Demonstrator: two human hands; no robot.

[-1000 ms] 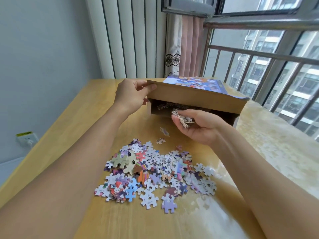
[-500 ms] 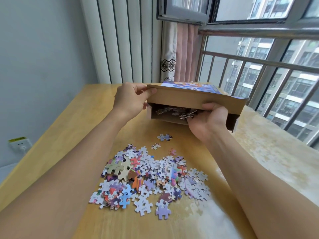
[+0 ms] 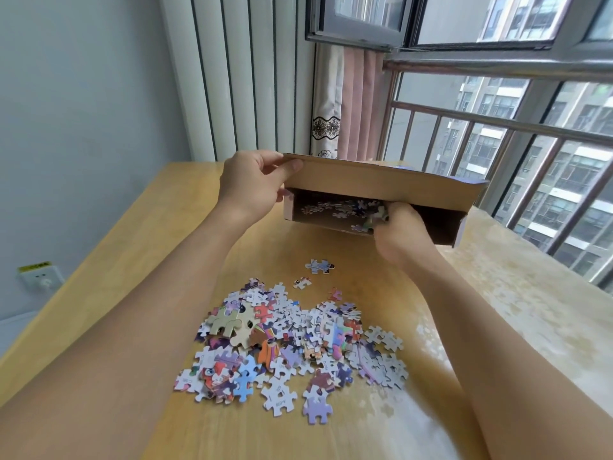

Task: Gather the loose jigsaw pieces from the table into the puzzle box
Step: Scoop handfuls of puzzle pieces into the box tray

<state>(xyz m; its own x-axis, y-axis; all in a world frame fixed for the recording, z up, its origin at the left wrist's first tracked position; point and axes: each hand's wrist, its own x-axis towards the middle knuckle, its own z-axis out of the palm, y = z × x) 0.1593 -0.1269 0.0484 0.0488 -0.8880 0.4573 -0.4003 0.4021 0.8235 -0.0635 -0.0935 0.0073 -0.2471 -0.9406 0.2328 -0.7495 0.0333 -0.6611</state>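
Head view: your left hand (image 3: pixel 252 187) gripped the puzzle box (image 3: pixel 381 197) flap at 12 o'clock while your right hand (image 3: pixel 399 230), a second earlier outside, pushed pinched pieces inside; one handful delivered, the loose pile (image 3: pixel 292 343) remained on the surface (image 3: pixel 159 234) at 6 o'clock.

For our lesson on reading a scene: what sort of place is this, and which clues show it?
Probably a room in a high-rise flat: a wooden table by a railed window facing apartment blocks, with a curtain and a wall socket.
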